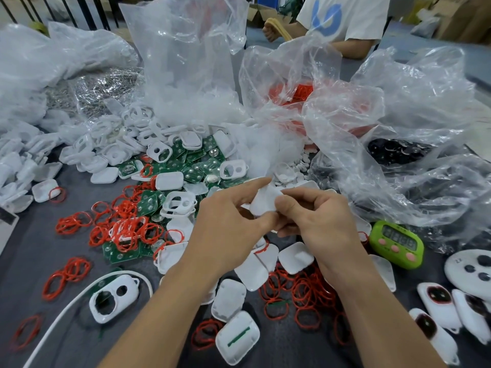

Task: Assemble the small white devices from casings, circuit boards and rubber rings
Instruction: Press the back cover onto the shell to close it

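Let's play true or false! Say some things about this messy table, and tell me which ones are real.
1. The left hand and right hand both hold a white casing. True.
2. The timer is blue. False: it is green.
3. The rings are red. True.
4. The circuit boards are yellow. False: they are green.
5. The timer lies left of the hands. False: it lies to their right.
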Demonstrator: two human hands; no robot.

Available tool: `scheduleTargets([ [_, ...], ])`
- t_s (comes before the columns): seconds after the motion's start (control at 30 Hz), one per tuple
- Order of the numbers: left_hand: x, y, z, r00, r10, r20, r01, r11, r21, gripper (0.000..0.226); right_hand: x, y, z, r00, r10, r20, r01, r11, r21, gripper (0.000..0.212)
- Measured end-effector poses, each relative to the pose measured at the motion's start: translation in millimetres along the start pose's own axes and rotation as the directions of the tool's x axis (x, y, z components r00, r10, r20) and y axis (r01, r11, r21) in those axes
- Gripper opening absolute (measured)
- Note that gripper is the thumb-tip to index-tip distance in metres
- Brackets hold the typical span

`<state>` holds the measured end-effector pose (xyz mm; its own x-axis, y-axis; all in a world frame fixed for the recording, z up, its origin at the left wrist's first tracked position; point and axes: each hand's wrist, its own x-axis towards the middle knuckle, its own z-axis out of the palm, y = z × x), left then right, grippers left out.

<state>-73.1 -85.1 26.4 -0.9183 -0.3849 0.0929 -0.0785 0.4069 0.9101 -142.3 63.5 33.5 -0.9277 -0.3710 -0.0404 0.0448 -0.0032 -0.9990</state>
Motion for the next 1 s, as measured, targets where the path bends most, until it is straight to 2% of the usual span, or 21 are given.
scheduleTargets([
  [0.1,-0.9,-0.2,1.4,1.000,0.002,-0.006,-0.002,1.000,0.016,0.056,1.2,0.9,-2.2,1.000,0.023,0.021,-0.024,0.999,0.047,0.013],
  [0.2,2.1,-0.8,2.7,1.000,-0.023,0.016,0.024,0.996,-0.084,0.053,3.0,1.0,-4.8,0.992,0.073,0.103,-0.081,0.994,0.071,0.019],
  [0.33,5.8,-2.8,1.0,0.991,-0.031,0.133,0.050,0.988,-0.147,0.049,2.5,1.1,-3.9,0.970,0.119,0.211,-0.142,0.985,0.095,0.032],
  [0.5,6.9,-4.7,-3.9,0.976,0.009,0.216,0.017,0.993,-0.119,0.058,3.2,-0.8,-8.7,0.941,0.146,0.306,-0.208,0.961,0.183,0.024],
  [0.63,2.6,-1.2,-1.6,0.994,-0.019,0.107,0.031,0.994,-0.104,0.060,3.9,-0.5,-9.0,0.942,0.160,0.294,-0.222,0.956,0.193,0.027],
  [0.73,0.7,0.6,-0.6,0.997,-0.064,-0.033,0.061,0.995,-0.083,0.048,5.2,1.4,-10.2,0.939,0.169,0.298,-0.243,0.942,0.232,0.030],
  [0.83,-1.0,3.9,-0.5,0.988,-0.069,-0.135,0.071,0.997,0.016,0.038,6.3,2.2,-9.1,0.935,0.168,0.312,-0.258,0.927,0.272,0.032],
  [1.0,-3.5,10.4,-1.7,0.974,-0.068,-0.215,0.108,0.977,0.182,0.045,8.7,5.7,-5.7,0.934,0.165,0.318,-0.270,0.907,0.323,0.034],
])
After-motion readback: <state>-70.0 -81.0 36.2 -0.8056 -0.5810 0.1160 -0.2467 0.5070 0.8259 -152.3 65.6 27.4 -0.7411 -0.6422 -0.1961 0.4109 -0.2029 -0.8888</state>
